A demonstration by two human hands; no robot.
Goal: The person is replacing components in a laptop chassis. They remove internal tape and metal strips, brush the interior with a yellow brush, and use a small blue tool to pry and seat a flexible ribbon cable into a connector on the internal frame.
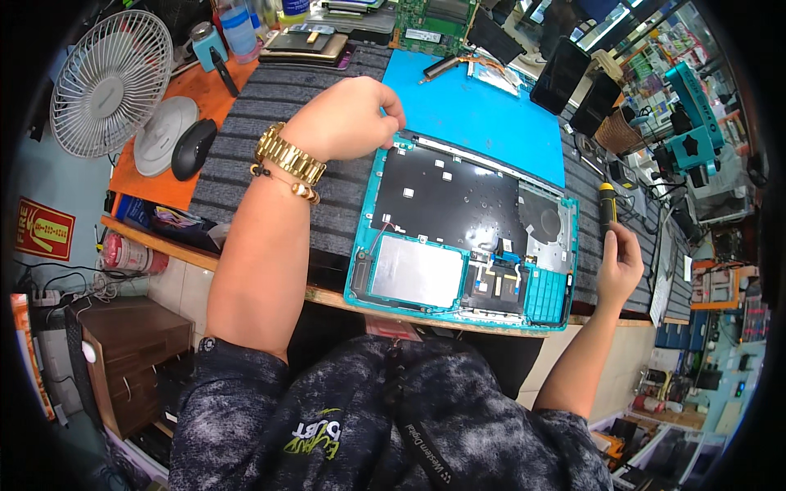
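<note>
In front of me at the bench edge lies an opened laptop base point(446, 196), with a teal frame and a black inner plate. A silver rectangular panel point(417, 271) and a round fan opening point(550, 221) show in it. My left hand point(352, 119) is over its far left corner, fingertips pinched together at the frame; whatever is between them is hidden. A gold watch point(291, 153) and a beaded bracelet are on that wrist. Right of the laptop base, my right hand point(621, 260) is closed on a screwdriver point(607, 204) with a yellow and black handle, which points away from me.
A blue mat point(483, 114) lies behind the laptop base on a grey ribbed bench cover. At left stand a white fan point(112, 82) and a black mouse point(194, 150). A green circuit board point(432, 24) is at the back, a teal microscope point(692, 123) at the right.
</note>
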